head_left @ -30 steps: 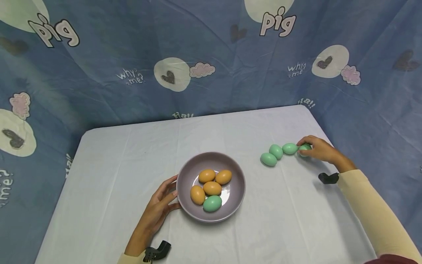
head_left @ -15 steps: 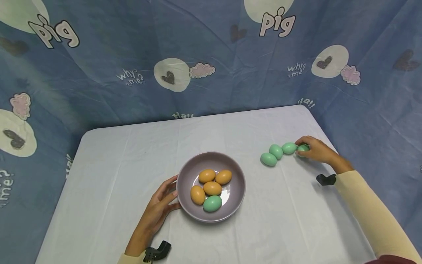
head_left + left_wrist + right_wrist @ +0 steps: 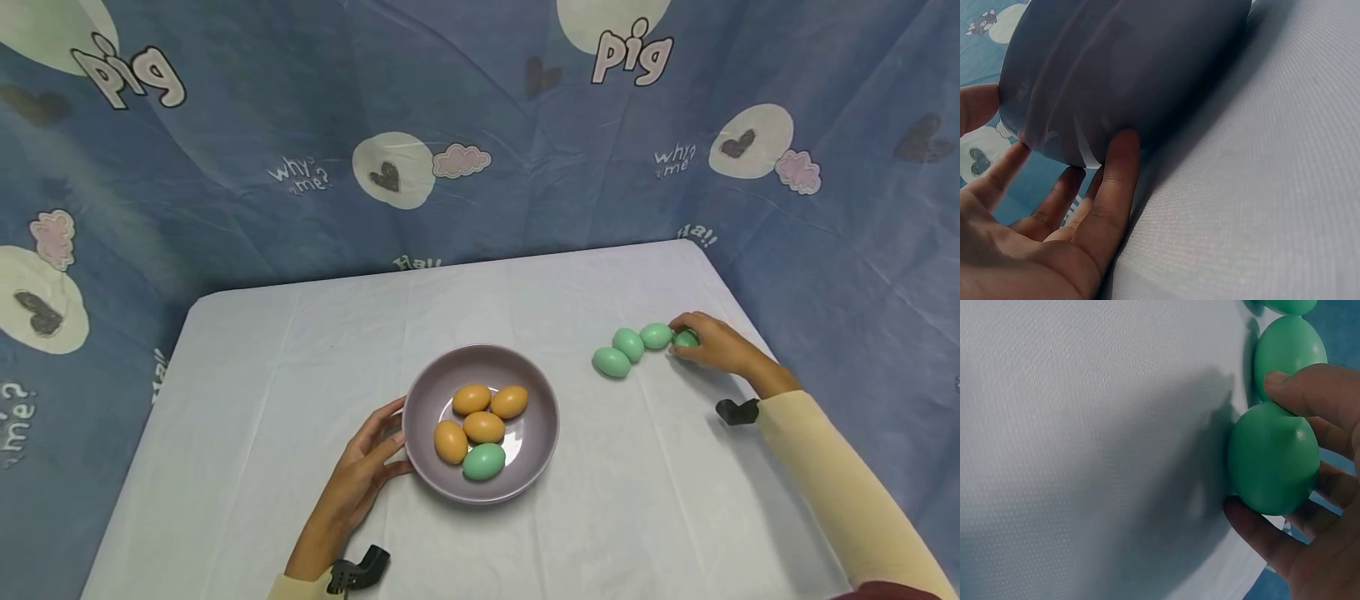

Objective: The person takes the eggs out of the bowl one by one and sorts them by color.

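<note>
Straight fingers of the left hand (image 3: 358, 475) rested against the outer wall of the grey bowl (image 3: 540, 450) at table centre, while the right hand (image 3: 712, 343) pinched the end green egg (image 3: 686, 338) of a row lying on the table (image 3: 247, 367) to the right.

Bowl (image 3: 536, 450) centre of table (image 3: 262, 375); egg row (image 3: 628, 344) right.
</note>
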Tool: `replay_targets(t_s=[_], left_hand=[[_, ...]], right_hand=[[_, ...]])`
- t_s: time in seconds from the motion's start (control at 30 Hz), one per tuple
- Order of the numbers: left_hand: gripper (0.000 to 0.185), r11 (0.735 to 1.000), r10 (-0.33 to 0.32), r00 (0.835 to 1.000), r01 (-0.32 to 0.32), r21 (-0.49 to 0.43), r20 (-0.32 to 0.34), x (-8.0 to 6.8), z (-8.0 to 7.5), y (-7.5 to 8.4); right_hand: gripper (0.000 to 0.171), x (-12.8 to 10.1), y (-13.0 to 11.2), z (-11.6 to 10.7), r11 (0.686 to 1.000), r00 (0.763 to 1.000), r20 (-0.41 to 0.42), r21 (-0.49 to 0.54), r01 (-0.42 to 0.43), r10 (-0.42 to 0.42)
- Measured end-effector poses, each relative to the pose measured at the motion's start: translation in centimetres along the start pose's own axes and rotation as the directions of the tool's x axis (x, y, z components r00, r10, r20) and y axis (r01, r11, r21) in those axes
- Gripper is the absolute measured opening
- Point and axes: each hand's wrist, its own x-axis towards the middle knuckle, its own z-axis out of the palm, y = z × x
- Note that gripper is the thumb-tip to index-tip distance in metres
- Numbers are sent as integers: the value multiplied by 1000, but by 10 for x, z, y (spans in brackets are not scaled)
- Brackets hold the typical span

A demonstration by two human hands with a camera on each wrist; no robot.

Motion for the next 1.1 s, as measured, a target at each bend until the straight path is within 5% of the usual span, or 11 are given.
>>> replay_targets(t_s=[0.47,1.1], left_hand=[[56,1000,11,1000,-11,1,8,1,0,0],[57,1000,10,1000,-10,-17,4,-1,1,1]], right_hand=[[47,-7,-12,-9,1000,999,30,18,-13,12],[47,-1,-86,-22,968,967,-49,-6,250,-250]])
